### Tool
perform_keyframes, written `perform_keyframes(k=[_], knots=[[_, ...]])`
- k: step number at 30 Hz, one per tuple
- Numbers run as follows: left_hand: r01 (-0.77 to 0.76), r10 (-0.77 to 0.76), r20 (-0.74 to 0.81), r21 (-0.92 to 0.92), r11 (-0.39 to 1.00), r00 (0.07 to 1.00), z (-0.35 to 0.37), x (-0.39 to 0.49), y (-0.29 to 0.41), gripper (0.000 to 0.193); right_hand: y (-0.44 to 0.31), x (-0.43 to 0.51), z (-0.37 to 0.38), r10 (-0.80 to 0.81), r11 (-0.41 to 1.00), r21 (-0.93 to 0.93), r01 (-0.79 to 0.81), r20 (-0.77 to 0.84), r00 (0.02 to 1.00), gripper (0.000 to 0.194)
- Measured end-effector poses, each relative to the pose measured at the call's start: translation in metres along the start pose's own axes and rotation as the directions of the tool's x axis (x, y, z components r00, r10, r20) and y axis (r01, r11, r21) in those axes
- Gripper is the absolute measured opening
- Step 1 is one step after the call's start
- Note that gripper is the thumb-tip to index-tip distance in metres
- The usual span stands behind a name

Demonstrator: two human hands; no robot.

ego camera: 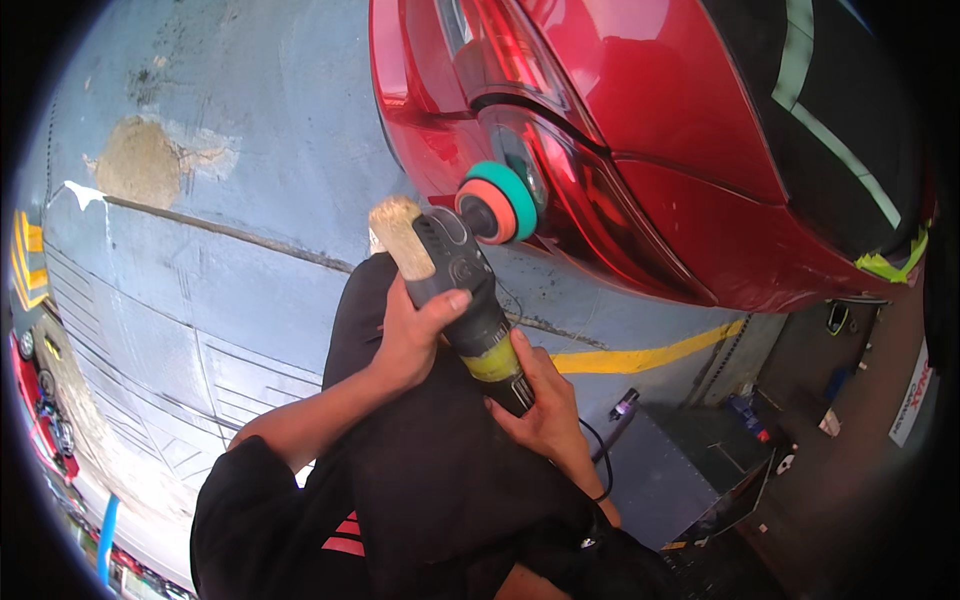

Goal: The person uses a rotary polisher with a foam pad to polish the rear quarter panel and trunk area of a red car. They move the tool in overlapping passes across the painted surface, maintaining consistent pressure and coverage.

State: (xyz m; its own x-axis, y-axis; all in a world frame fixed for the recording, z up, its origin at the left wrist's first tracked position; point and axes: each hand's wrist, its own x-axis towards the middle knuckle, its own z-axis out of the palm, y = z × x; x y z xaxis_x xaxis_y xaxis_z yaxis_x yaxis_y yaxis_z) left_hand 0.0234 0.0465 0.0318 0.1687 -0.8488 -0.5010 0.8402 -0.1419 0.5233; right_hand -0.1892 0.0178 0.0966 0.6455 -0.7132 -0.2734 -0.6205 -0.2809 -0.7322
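Both hands hold a black car polisher (pixel 461 300) tilted over my lap. My left hand (pixel 412 330) grips its body just behind the head, thumb on top. My right hand (pixel 544 397) wraps the rear end, beside a band of yellow-green tape (pixel 493 363). A worn tan cover (pixel 405 238) sits over part of the head. At the front is a round orange and green foam pad (pixel 499 202), facing the clear and red tail light (pixel 577 199) of a red car (pixel 660 97). Whether the pad touches the lens, I cannot tell.
Yellow-green masking tape (pixel 896 259) is stuck at the car's far right edge. A power cord (pixel 606 465) runs past my right forearm. A bottle (pixel 624 405) stands at a dark-topped table or cabinet (pixel 645 472). A yellow line (pixel 645 358) crosses the grey-blue floor (pixel 247 127).
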Motion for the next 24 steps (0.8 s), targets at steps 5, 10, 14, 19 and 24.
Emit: perform_keyframes(k=[5, 10, 14, 19, 24], knots=[[0.056, -0.054, 0.022, -0.138, 0.989, 0.998, -0.029, 0.04, -0.001, 0.062, -0.021, 0.031, -0.006, 0.06, 0.996, -0.076, -0.048, 0.161, 0.985, 0.102], [0.113, -0.105, 0.067, -0.144, 0.983, 0.992, -0.027, 0.055, 0.016, 0.069, -0.042, 0.041, -0.01, 0.137, 0.99, -0.05, -0.129, 0.223, 0.965, 0.107], [0.139, -0.132, 0.06, -0.128, 0.982, 0.989, -0.02, 0.054, 0.032, 0.07, -0.06, 0.042, -0.016, 0.146, 0.989, -0.033, -0.142, 0.207, 0.967, 0.105], [0.113, -0.114, -0.039, -0.025, 0.993, 0.993, -0.004, 0.041, 0.05, 0.068, -0.069, 0.039, -0.03, 0.07, 0.996, 0.047, -0.079, 0.169, 0.983, 0.101], [0.145, -0.146, -0.018, -0.042, 0.989, 0.989, 0.013, 0.03, 0.068, 0.059, -0.068, 0.03, -0.04, 0.112, 0.975, 0.165, -0.148, 0.209, 0.972, 0.101]])
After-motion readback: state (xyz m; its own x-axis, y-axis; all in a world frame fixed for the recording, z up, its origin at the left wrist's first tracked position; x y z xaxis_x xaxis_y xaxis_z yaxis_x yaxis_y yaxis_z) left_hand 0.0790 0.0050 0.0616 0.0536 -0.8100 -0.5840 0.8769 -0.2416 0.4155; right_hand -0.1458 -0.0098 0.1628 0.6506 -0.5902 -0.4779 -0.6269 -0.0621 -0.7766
